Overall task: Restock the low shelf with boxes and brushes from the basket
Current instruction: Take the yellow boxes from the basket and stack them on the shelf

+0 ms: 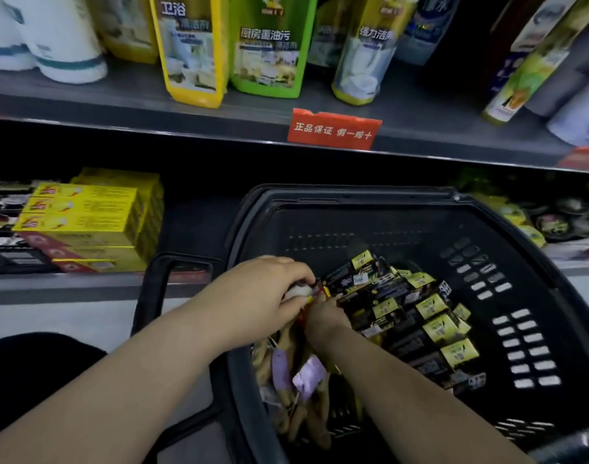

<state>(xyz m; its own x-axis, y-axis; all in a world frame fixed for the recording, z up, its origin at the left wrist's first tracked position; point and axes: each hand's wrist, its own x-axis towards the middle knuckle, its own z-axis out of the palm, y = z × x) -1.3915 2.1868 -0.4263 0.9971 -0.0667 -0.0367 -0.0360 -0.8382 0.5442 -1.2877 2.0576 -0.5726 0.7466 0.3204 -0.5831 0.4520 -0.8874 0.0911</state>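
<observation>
Centrally, the brushes [296, 396] lie along the left wall of the basket [487, 202], beside the piled small boxes [420, 316]. The left hand [269, 296] clenches what seems to be their head end. The right hand [324, 318] has its fingers hidden, so its grip cannot be told. The wooden handles look light and stiff and are likely to splay, so they are best held bunched near the heads.

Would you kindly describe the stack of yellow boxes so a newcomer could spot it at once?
Start at the black basket in front of the low shelf. Just left of its rim stands the stack of yellow boxes. Unlike the dark packets further left, it is bright yellow with red trim.
</observation>
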